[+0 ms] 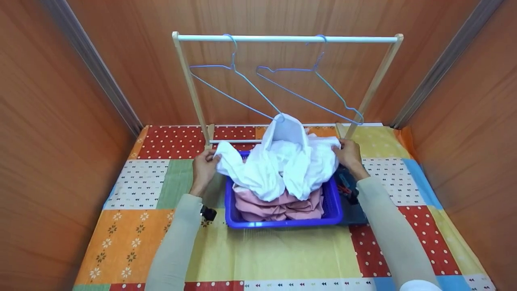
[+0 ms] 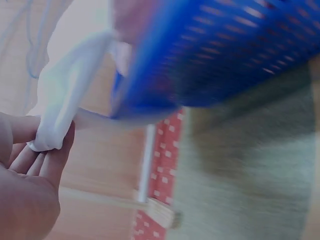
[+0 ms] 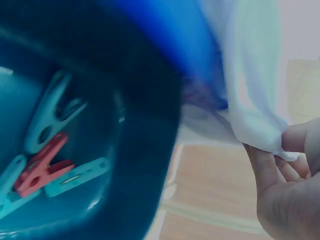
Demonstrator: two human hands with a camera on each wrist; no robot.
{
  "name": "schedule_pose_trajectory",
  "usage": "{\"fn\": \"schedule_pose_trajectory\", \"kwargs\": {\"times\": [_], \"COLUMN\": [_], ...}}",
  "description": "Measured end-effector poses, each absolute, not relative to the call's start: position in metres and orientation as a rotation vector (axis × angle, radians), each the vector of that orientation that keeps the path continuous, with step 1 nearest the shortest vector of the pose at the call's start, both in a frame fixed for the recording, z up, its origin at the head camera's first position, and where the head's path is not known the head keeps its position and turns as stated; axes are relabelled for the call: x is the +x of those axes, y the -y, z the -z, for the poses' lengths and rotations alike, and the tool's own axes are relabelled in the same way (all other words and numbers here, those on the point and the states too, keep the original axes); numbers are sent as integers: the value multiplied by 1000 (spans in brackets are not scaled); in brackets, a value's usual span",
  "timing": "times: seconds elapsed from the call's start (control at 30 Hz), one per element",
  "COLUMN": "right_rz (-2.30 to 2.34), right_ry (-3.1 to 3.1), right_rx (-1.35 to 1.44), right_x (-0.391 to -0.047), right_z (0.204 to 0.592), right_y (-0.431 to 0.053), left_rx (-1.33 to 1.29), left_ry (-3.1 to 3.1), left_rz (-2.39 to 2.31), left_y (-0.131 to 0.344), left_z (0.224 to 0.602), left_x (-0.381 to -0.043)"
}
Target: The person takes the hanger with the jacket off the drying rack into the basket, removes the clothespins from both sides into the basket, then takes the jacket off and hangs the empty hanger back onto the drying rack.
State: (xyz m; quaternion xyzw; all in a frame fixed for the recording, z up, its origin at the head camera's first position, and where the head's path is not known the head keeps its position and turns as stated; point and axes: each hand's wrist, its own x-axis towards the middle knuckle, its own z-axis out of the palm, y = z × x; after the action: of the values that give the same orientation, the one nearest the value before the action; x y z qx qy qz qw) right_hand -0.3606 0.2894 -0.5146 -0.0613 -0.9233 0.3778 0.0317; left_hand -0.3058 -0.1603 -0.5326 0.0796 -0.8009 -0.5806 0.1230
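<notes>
A white hooded garment is spread above a blue plastic basket, its hood upright at the back. My left hand pinches one end of it, probably a sleeve, at the basket's left; the left wrist view shows the white cloth between thumb and fingers. At the other side my right hand pinches the opposite end, and the right wrist view shows that cloth between thumb and fingers. Folded pink cloth lies in the basket under the white garment.
Behind the basket stands a rack with a white rail and wooden legs. Two wire hangers, one at left and one at right, hang from it. Right of the basket, a dark teal tub holds several clothespins. Wooden panels enclose the patchwork tablecloth.
</notes>
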Motion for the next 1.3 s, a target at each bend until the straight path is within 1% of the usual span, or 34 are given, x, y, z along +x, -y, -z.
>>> {"fn": "schedule_pose_trajectory", "kwargs": {"times": [0.13,0.5,0.77,0.97,1.13,1.3], "right_rz": [-1228,-1281,-1305,-1146,-1033,-964], "right_ry": [2771,2494,2376,2334,2341,2388], "right_rx": [-158,125,267,461,625,751], "right_x": [-358,-339,-307,-278,-261,-246], "right_z": [499,462,437,435,448,462], "right_y": [-279,-245,-221,-205,-198,-193], "left_rx": [165,-127,-351,-576,-746,-847], "left_ry": [2257,2189,2179,2238,2318,2400], "left_rz": [1751,1761,1670,1454,1344,1210], "left_y": [151,116,89,68,54,46], "left_z": [510,456,435,435,447,460], "left_x": [-304,-283,-262,-247,-235,-222]}}
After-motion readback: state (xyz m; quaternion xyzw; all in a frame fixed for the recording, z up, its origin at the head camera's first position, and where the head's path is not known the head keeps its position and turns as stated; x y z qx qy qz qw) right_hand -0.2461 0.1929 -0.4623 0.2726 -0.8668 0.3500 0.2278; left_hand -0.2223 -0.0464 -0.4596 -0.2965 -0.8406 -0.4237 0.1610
